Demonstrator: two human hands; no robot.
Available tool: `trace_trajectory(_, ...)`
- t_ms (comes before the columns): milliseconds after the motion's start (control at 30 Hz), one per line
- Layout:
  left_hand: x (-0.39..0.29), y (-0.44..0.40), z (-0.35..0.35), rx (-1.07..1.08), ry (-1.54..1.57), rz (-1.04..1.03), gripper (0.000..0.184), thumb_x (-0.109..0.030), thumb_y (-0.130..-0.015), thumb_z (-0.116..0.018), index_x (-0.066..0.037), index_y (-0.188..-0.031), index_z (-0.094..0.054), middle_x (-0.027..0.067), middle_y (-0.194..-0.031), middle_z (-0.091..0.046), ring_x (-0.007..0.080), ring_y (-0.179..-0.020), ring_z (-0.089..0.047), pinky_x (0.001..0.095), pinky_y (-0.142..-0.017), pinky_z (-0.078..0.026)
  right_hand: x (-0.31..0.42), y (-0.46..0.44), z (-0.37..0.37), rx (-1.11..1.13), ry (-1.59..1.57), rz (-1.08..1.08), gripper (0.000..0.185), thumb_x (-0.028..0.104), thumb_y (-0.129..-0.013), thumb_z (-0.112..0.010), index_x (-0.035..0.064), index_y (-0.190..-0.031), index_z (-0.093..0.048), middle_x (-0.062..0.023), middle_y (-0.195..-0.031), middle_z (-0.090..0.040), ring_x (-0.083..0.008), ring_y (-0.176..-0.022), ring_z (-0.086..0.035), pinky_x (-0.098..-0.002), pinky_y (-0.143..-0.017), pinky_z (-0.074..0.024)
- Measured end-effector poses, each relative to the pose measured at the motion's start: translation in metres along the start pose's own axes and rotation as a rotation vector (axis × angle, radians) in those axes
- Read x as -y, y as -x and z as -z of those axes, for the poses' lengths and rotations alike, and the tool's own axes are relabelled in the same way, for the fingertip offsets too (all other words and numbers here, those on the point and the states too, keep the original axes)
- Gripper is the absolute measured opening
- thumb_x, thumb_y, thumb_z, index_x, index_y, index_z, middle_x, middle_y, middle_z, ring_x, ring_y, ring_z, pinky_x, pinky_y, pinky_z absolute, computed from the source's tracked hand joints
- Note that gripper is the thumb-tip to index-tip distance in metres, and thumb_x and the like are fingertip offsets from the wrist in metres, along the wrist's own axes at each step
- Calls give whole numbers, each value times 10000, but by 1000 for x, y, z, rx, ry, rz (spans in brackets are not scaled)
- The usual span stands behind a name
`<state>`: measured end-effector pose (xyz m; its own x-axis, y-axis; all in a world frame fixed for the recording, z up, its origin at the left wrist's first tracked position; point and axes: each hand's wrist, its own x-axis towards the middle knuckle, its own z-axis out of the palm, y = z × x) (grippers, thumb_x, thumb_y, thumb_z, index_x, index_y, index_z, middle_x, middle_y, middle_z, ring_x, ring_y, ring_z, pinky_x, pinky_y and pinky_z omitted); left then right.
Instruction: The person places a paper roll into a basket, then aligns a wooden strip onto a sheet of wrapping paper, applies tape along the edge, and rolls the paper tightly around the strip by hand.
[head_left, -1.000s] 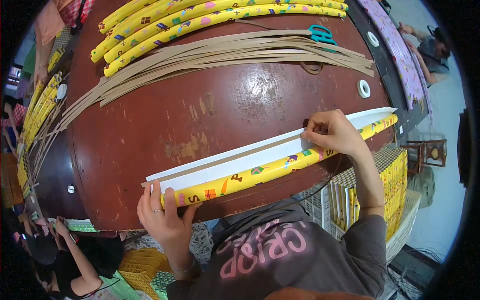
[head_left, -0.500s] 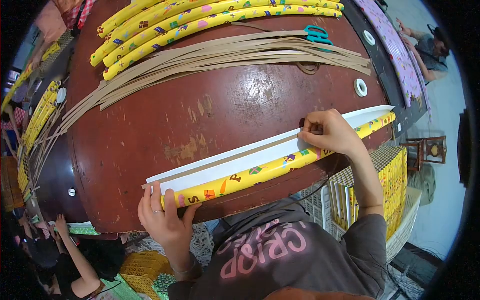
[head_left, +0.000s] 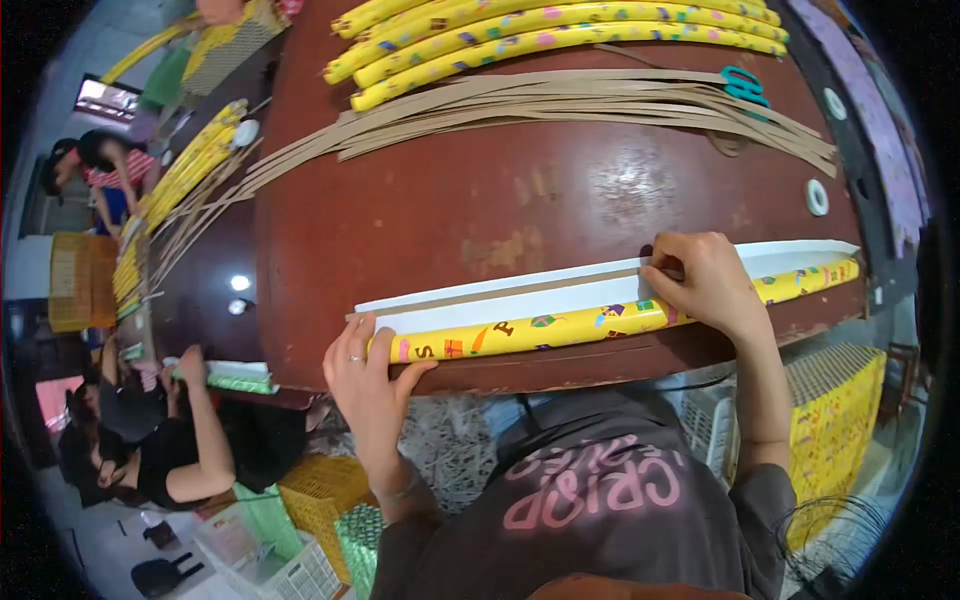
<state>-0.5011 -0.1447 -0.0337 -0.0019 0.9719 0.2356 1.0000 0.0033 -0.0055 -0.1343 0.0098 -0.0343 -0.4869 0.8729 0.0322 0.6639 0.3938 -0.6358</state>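
Observation:
A yellow patterned roll of wrapping paper [head_left: 560,328] lies along the table's near edge, its white inner side [head_left: 560,290] turned up as a flap behind it. On that white strip runs a narrow brown strip [head_left: 520,290]. At the left end, my left hand [head_left: 365,385] has its fingers over the roll and the brown strip's end, with the thumb on the roll's near side. My right hand [head_left: 710,285] is closed, thumb and forefinger pinching at the brown strip right of the middle; its other fingers are curled. The strip beyond that hand does not show.
Several finished-looking yellow rolls [head_left: 570,40] lie at the far side, before a bundle of brown strips [head_left: 560,100] with teal scissors [head_left: 745,90]. A white tape roll [head_left: 817,197] sits at right. Co-workers [head_left: 190,440] are at left. A crate [head_left: 710,415] stands below the table.
The camera has turned left, so the table appears shifted right and more co-workers show. Both hands stay at nearly the same places on the roll and strip.

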Motion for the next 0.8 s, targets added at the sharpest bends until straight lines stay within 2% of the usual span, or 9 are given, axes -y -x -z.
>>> trace_trajectory(67, -1, 1, 0, -14, 51, -6, 604, -495, -735, -796, -65, -1123, -626, 152, -1270, -607, 367, -1253, -527, 515, -1022, -384, -6, 0, -3, -15, -16, 35, 179, 133, -801, -734, -11, -765, -634, -160, -660, -655, -306, -567, -650, -374, -545, -488)
trace_trajectory(233, -18, -6, 15, 42, 15, 7, 655, -511, -753, -778, -65, -1207, -622, 139, -1294, -598, 340, -1285, -506, 522, -1075, -322, -10, -2, -7, 8, -108, -51, 195, 134, -787, -729, -28, -751, -625, -168, -647, -638, -294, -567, -645, -363, -558, -491)
trace_trajectory(300, -25, -4, 12, 57, -170, 49, 693, -588, -809, -695, -54, -1243, -616, 134, -1288, -599, 331, -1286, -505, 534, -1086, -303, -12, -2, -8, 18, -124, -64, 199, 134, -787, -728, -31, -750, -623, -170, -644, -633, -292, -565, -642, -362, -557, -489)
trace_trajectory(333, -26, -2, 7, 55, -178, 48, 693, -588, -809, -695, -54, -1243, -616, 134, -1288, -599, 331, -1286, -505, 534, -1086, -303, -14, -2, -9, 12, -121, -49, 198, 133, -786, -727, -32, -750, -623, -169, -643, -631, -291, -564, -639, -363, -556, -488)
trace_trajectory(400, -28, -3, -2, -29, 9, 71, 746, -663, -854, -588, -43, -1269, -608, 135, -1295, -594, 328, -1284, -502, 536, -1099, -290, -15, -2, -10, 7, -128, -31, 197, 132, -785, -726, -32, -750, -622, -169, -643, -629, -291, -563, -637, -363, -555, -487)
trace_trajectory(433, -34, -5, -5, -39, 23, 64, 796, -706, -870, -519, -10, -1246, -610, 164, -1258, -610, 351, -1235, -534, 542, -1078, -331, -15, -2, -10, 15, -140, -42, 195, 133, -785, -725, -29, -749, -623, -168, -644, -630, -293, -565, -637, -366, -554, -487)
trace_trajectory(567, -78, -18, -13, -34, 121, 0, 784, -676, -853, -572, 21, -1211, -615, 193, -1199, -631, 375, -1165, -573, 545, -1019, -408, -18, -1, -14, -20, -128, 4, 190, 142, -781, -725, -20, -751, -631, -168, -648, -636, -300, -565, -638, -370, -552, -488)
trace_trajectory(633, -110, -27, -17, -42, 170, -119, 769, -636, -822, -641, 46, -1179, -620, 222, -1148, -643, 385, -1107, -604, 518, -958, -475, -19, 0, -14, -16, -132, -7, 191, 147, -782, -725, -19, -754, -635, -170, -653, -642, -304, -571, -645, -375, -558, -496)
trace_trajectory(800, -179, -46, -28, -39, 303, -264, 746, -578, -788, -713, 53, -1175, -618, 239, -1152, -640, 374, -1093, -621, 472, -962, -494, -19, 0, -14, -44, -108, -6, 177, 148, -777, -721, -11, -760, -647, -172, -666, -660, -323, -600, -667, -394, -583, -523)
